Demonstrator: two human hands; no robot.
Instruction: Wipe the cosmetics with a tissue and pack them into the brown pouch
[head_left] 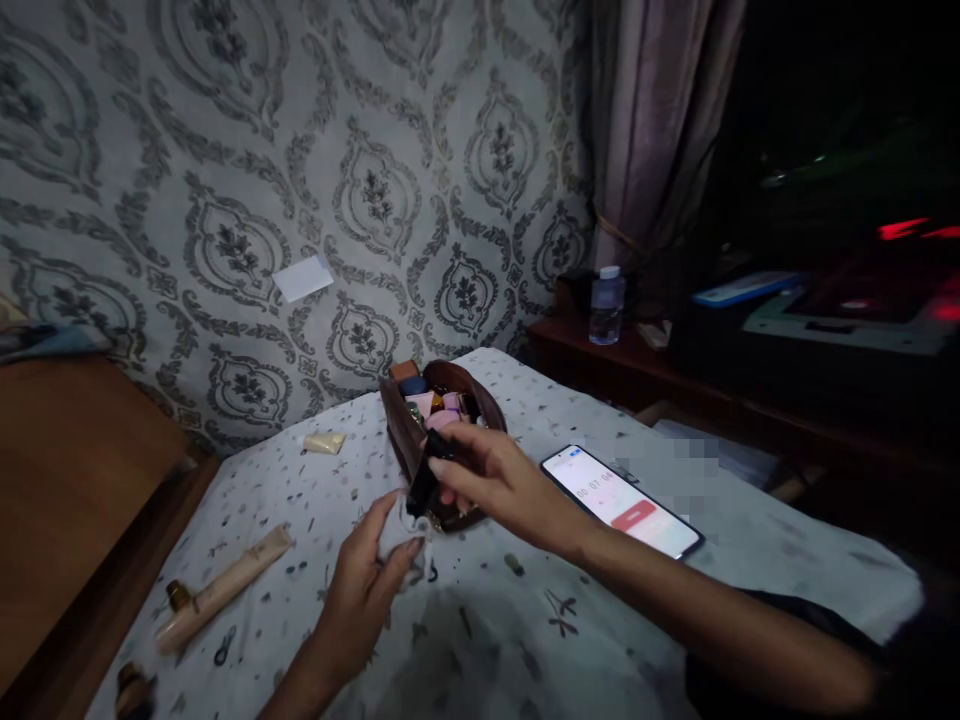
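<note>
In my right hand is a slim black cylindrical item, tilted, its kind not clear. Its lower end meets a crumpled white cloth, around which the fingers of my left hand are closed. Whether the cloth is a wipe or a small pouch I cannot tell. Just behind my hands a brown cosmetic bag stands unzipped, filled with several small cosmetics, some pink and one dark blue. My right hand partly covers the bag's front.
On the patterned white sheet, a lit phone shows a running timer at right. A small cream tube, a long beige tube and a dark bottle lie at left. A water bottle stands on the ledge behind.
</note>
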